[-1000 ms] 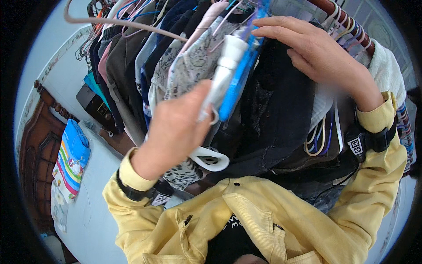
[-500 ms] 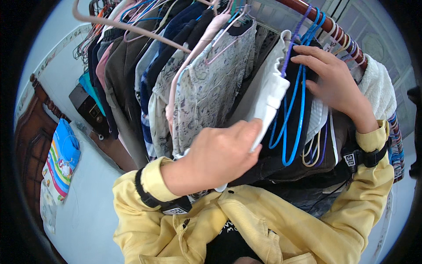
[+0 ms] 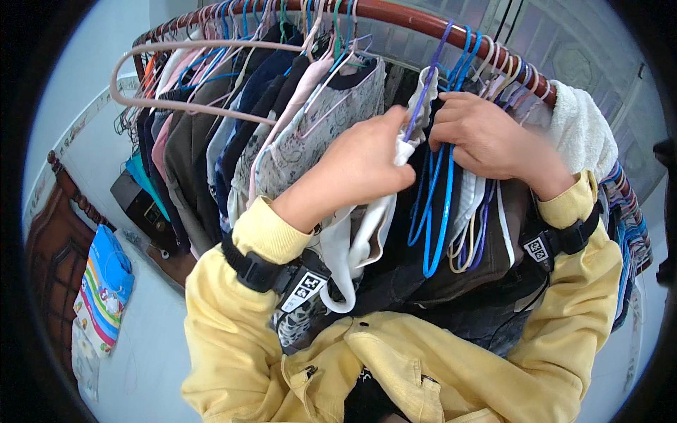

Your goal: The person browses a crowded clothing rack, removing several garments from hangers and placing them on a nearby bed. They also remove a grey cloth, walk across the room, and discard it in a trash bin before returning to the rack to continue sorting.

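My left hand [image 3: 360, 158] is closed on the gathered waistband of a white garment [image 3: 374, 225], whose lower part dangles below it in a loop. A purple hanger [image 3: 427, 99] runs down from the rail into that waistband, beside my left fingers. Just to the right, my right hand [image 3: 486, 137] has its fingers curled around a bundle of blue hangers [image 3: 443, 218]. Its palm hides their upper part. Dark clothes hang behind both hands.
A red-brown rail [image 3: 395, 14] carries many clothes, among them a grey patterned top [image 3: 331, 120]. A pink hanger [image 3: 197, 108] juts out toward me. A white towel [image 3: 582, 130] drapes over the right end. At left stands a bed [image 3: 155, 331] with a colourful package [image 3: 106, 282].
My left hand has moved up the white garment, close to the purple hanger. My right hand's fingers have gone from spread to curled, lower down. The view has shifted, showing more rail.
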Available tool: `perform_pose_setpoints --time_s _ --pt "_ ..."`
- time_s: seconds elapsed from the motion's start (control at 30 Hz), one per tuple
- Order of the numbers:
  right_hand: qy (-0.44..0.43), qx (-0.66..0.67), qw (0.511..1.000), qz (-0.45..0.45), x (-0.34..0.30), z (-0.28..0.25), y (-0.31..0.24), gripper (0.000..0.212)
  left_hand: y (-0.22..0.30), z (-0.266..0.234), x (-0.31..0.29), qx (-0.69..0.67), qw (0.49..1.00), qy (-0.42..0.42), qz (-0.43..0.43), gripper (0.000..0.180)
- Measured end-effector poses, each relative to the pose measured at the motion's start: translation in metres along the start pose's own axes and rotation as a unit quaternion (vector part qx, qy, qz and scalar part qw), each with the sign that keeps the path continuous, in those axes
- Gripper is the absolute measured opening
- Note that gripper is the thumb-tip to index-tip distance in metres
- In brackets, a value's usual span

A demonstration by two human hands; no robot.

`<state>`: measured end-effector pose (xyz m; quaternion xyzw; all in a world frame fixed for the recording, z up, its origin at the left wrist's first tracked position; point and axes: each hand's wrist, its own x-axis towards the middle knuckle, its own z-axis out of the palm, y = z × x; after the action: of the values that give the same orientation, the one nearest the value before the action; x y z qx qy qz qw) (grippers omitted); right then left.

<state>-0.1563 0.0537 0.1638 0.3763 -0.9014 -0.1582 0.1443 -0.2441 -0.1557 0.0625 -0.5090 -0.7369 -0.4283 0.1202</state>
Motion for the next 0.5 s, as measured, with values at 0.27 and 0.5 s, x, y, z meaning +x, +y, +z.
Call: perform_pose_setpoints --time_s 0.27,0.5 --pt "-0.044 0.038 0.998 0.037 -0.008 0.002 0.003 0.016 -0.007 -0.054 -0.015 -0.428 0.902 0.025 -0.049 0.036" --pt "-0.061 0.047 0.996 0.04 -0.004 0.0 0.0 0.02 0.042 -0.086 -0.123 -0.432 0.887 0.064 -0.153 0.044"
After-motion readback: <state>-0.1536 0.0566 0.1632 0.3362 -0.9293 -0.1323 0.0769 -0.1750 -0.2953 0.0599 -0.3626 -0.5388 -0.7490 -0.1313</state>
